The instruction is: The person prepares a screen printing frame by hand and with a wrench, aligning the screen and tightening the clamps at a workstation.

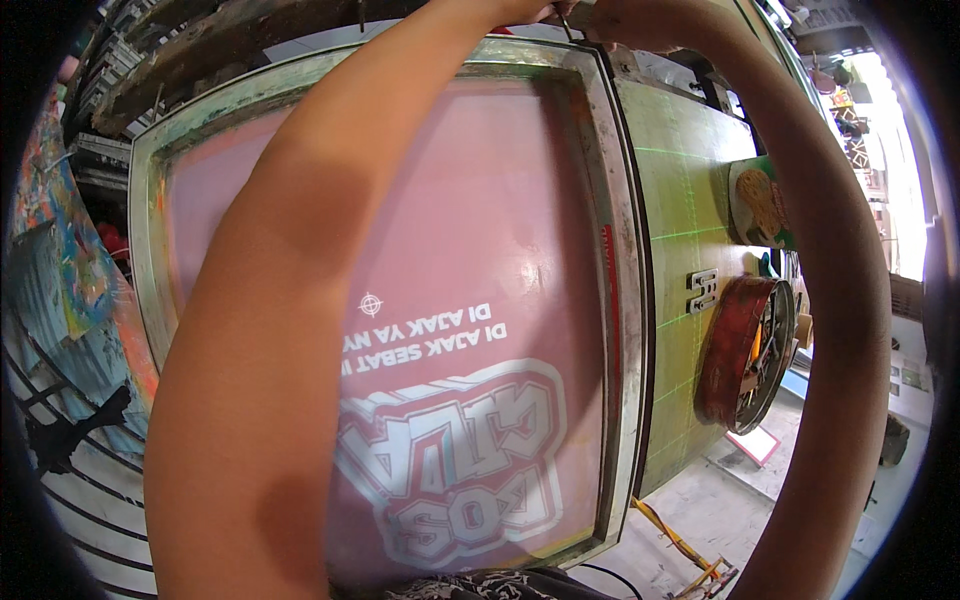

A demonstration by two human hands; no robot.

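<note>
A silk-screen printing frame (620, 300) lies in front of me, with pink mesh (470, 200) and a pale lettered stencil (470, 460) in its near part. My left arm reaches across the mesh to the far edge. There my left hand (528, 9), cut off by the top of the view, has its fingers bent together. Beside it my right hand (640, 25) is also curled at the frame's far right corner. A thin dark metal piece (567, 24) shows between the hands; what it belongs to is hidden.
Right of the frame is a green-lit board (685, 220) with grid lines, bearing a slotted metal bracket (702, 291), a round red tin (735, 360) of small tools and a green box (757, 203). Paint-smeared cloth (75, 240) hangs at left, above black wire bars (85, 490).
</note>
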